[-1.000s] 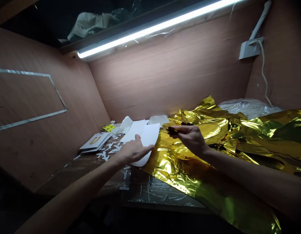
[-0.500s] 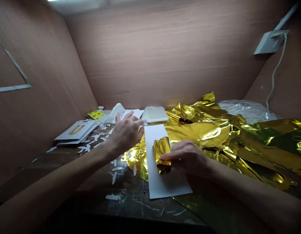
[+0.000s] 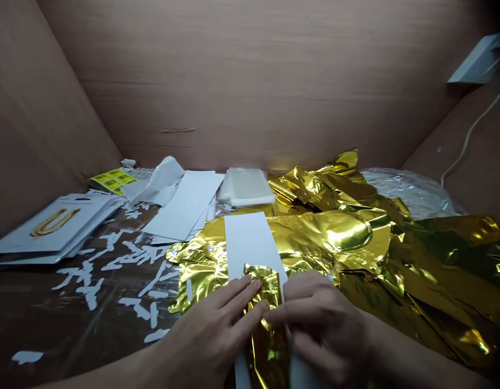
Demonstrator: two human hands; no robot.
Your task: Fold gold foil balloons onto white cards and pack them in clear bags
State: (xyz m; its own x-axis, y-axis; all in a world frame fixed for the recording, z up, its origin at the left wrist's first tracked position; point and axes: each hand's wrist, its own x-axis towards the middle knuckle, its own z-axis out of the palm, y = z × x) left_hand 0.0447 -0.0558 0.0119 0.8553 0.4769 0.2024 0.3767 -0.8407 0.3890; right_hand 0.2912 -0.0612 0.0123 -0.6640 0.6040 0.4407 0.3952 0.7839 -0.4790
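Note:
A folded gold foil balloon lies lengthwise over a long white card in front of me. My left hand reaches in from the left; its fingertips and thumb press on the foil's left edge, holding it down against the card. From the right, my right hand grips the foil with curled fingers, its index fingertip meeting my left thumb on the gold surface. The undersides of both hands and part of the foil's lower end are hidden.
Flat gold foil sheets spread across the right side. White cards, a clear plastic stack and yellow labels stand at the back. Left are printed cards and white scraps. A cable hangs right.
My left hand has come down from the white cards at the back onto the foil. The foil now extends further towards me, and the view has tilted and moved closer.

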